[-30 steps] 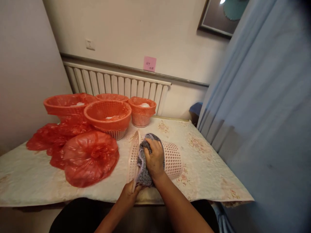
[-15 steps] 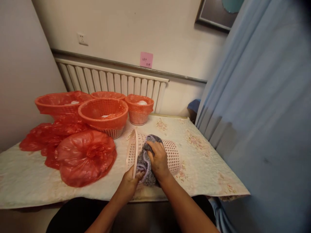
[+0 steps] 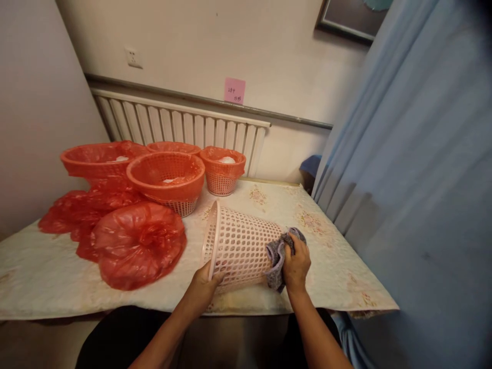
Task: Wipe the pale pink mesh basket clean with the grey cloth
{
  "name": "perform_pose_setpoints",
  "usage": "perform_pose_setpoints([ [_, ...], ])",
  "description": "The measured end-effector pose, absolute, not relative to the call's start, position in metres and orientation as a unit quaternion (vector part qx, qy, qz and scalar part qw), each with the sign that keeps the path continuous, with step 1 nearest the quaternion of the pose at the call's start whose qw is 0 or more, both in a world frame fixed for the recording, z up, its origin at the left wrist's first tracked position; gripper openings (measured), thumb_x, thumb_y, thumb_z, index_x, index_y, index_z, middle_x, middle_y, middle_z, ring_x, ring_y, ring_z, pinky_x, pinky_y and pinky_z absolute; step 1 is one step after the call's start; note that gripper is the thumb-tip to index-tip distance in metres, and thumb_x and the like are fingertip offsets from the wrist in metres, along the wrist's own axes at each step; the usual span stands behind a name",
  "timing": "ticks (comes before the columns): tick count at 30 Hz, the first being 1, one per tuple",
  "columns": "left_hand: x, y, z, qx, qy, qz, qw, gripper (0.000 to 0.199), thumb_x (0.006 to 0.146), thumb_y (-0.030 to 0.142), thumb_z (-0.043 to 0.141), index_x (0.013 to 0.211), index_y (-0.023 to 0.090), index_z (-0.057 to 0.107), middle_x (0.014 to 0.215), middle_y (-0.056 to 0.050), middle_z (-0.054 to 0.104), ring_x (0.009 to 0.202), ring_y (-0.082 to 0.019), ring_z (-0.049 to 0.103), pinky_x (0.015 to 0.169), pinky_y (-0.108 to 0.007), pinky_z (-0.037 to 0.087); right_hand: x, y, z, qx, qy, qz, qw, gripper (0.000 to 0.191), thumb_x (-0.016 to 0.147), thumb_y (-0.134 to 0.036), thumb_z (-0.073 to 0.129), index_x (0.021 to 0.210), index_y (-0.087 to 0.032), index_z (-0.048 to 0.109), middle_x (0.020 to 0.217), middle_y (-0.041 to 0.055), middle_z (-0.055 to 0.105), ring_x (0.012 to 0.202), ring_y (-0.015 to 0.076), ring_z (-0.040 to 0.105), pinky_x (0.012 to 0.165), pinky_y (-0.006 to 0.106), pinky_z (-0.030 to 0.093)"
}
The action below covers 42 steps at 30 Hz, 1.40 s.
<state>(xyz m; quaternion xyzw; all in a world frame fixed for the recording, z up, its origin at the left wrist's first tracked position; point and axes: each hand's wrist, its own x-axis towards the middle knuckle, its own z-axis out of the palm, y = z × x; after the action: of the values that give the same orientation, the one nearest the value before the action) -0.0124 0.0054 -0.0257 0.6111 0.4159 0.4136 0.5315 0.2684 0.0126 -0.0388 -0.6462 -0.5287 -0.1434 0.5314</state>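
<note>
A pale pink perforated plastic wastebasket (image 3: 246, 243) lies on its side on the table, its open mouth facing left and its base to the right. My left hand (image 3: 205, 289) grips the near part of its rim, thumb on the outside. In my right hand (image 3: 296, 262) is a bunched grey cloth (image 3: 275, 271) with a lilac edge, pressed against the base end of the basket. The cloth covers part of the base.
Several baskets lined with red bags, such as the front one (image 3: 165, 177), stand at the back left. Loose red plastic bags (image 3: 140, 246) lie before them on the floral tablecloth (image 3: 319, 271). A blue curtain (image 3: 384, 205) hangs at right; a radiator (image 3: 177, 118) is behind.
My right hand has slid the cloth rightward from near the rim to the base end of the basket. My left hand still holds the rim.
</note>
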Motion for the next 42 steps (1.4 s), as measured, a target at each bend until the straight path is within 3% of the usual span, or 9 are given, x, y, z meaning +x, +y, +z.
perform_pose_setpoints([
  [8,-0.008,-0.002,-0.018,0.615,0.394,0.416,0.542,0.039,0.081,0.036,0.057,0.112,0.014,0.066,0.112,-0.009,0.071,0.106,-0.027,0.063,0.098,-0.038,0.047,0.156,-0.012,-0.02,-0.533,-0.626,-0.079,0.564,0.034,0.087,-0.017,0.047,0.118,-0.021,0.059,0.106,0.0083,0.065,0.104,0.0239,0.057,0.094,0.045,0.043],
  [18,-0.021,-0.007,-0.036,0.66,0.375,0.42,0.497,0.04,0.077,0.052,0.057,0.087,0.016,0.072,0.084,-0.008,0.073,0.094,-0.03,0.063,0.085,-0.038,0.053,0.105,0.003,0.027,-0.485,-0.706,-0.076,0.51,0.038,0.084,-0.015,0.046,0.119,-0.019,0.061,0.097,0.0084,0.061,0.091,0.0231,0.052,0.086,0.039,0.044],
  [25,-0.019,-0.001,-0.047,0.646,0.44,0.407,0.473,0.035,0.078,0.046,0.059,0.098,0.019,0.069,0.097,-0.006,0.074,0.103,-0.029,0.063,0.092,-0.038,0.051,0.118,0.027,0.038,-0.507,-0.702,-0.086,0.492,0.035,0.088,-0.017,0.046,0.121,-0.018,0.059,0.098,0.0077,0.062,0.092,0.022,0.051,0.086,0.036,0.043],
  [30,-0.017,0.003,-0.057,0.636,0.47,0.396,0.466,0.046,0.079,0.049,0.058,0.108,0.013,0.065,0.106,-0.01,0.072,0.109,-0.031,0.062,0.1,-0.043,0.046,0.141,0.042,0.039,-0.528,-0.696,-0.084,0.479,0.034,0.089,-0.018,0.048,0.122,-0.019,0.059,0.102,0.0077,0.063,0.097,0.0216,0.051,0.09,0.036,0.042],
  [35,-0.016,-0.001,-0.059,0.63,0.475,0.379,0.483,0.048,0.082,0.05,0.054,0.107,0.011,0.065,0.103,-0.012,0.073,0.102,-0.031,0.066,0.096,-0.045,0.049,0.183,0.057,0.031,-0.558,-0.672,-0.07,0.481,0.034,0.088,-0.016,0.049,0.12,-0.019,0.06,0.109,0.0081,0.064,0.103,0.0213,0.052,0.096,0.037,0.04],
  [42,-0.016,-0.003,-0.061,0.637,0.468,0.39,0.472,0.044,0.079,0.047,0.058,0.104,0.012,0.067,0.108,-0.012,0.073,0.108,-0.031,0.064,0.101,-0.045,0.046,0.263,0.062,0.0,-0.636,-0.567,-0.081,0.517,0.031,0.086,-0.018,0.047,0.111,-0.016,0.065,0.109,0.0092,0.066,0.102,0.0221,0.056,0.095,0.038,0.042],
])
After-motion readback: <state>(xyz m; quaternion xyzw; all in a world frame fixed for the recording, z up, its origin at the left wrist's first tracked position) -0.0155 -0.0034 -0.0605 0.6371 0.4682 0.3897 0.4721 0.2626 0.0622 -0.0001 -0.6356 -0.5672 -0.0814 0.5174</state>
